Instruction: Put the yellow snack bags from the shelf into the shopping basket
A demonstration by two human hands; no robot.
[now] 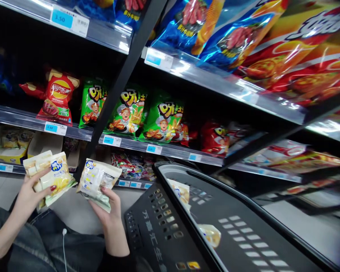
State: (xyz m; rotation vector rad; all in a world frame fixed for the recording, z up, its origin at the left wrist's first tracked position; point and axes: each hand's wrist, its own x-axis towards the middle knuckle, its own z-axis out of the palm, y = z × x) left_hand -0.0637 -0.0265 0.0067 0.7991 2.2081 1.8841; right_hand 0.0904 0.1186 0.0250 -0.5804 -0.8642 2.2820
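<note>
My left hand (35, 189) is closed round a few small cream-coloured snack packets (58, 172), stacked together, with a blue logo and yellow food printed on the front one. My right hand (109, 206) grips a similar snack packet (98, 179) whose printed side with small text faces up. Both hands are held above my lap, in front of the lowest shelf. Just right of my right hand stands a dark grey shopping basket (158, 215) with slotted walls. Inside it lie a pale packet (181, 192) and another pale packet (211, 235).
Green snack bags (163, 121) and a red chip bag (58, 98) stand on the middle shelf. Open cartons (8, 147) with small packets sit on the bottom shelf. Blue and red bags (229, 37) fill the upper shelf. A black post (113, 90) divides the shelving.
</note>
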